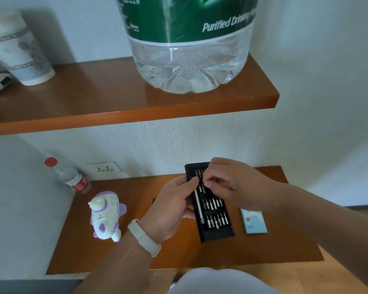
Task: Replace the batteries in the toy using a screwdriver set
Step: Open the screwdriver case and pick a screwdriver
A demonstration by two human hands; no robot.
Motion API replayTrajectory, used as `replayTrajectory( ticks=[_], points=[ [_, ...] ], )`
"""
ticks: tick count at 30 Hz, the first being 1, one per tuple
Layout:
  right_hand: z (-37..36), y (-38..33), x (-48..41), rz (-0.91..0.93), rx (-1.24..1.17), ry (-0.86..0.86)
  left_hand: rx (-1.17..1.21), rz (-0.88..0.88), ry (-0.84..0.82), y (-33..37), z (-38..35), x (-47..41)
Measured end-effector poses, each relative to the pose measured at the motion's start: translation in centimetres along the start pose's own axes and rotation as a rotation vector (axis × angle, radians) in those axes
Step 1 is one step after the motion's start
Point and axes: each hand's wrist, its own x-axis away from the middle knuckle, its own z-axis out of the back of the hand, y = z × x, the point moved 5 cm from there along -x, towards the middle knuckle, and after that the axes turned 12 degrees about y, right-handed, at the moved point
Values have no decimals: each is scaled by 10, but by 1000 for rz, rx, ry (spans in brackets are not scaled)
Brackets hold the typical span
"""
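**Both hands at screwdriver set, toy untouched on the left**

The screwdriver set (pixel 216 219) is a long black tray lying open on the wooden worktop (pixel 136 253), right of centre, its long side running away from the person. Rows of small silver bits stand in its slots. A slim silver driver handle (pixel 198 201) lies along the tray's left side.

The left hand (pixel 170 206) holds the tray's left edge, grip closed, with the thumb on top and the fingers curled under the edge. There is a pale wristband (pixel 143 237) on that wrist. The right hand (pixel 232 183) is over the far bit rows in a narrow grip, thumb and fingertips pinched together at the bits. Can't tell if a bit is actually between them.

The toy (pixel 105 217) sits left of the tray, apart from both hands. It is a white plastic plane with purple wings and trim, a speaker grille on the body and a small white bear figure on top.

A light blue pack (pixel 254 221) lies flat just right of the tray. A red-capped bottle (pixel 72 177) stands at the back left, near a wall socket (pixel 103 169). A shelf (pixel 115 102) above carries a big water jug (pixel 189 60) and a paper cup (pixel 19 52).
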Motion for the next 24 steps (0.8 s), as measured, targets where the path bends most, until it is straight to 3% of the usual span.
replayTrajectory(
  ticks=[7, 11, 15, 19, 24],
  points=[
    [-16, 29, 18, -745, -637, 359, 20, -11, 38, 3, 7, -6],
    [-42, 35, 30, -1065, -1051, 338, 38, -8, 77, 4, 11, -9],
    [-59, 30, 35, -1123, -1133, 218, 33, -15, 79, 4, 10, -9],
    [-64, 25, 35, -1111, -1186, 207, 48, -26, 110, 4, 12, -10],
    [-66, 16, 32, -975, -1160, 93, 45, -54, 166, 4, 13, -9]
  ],
)
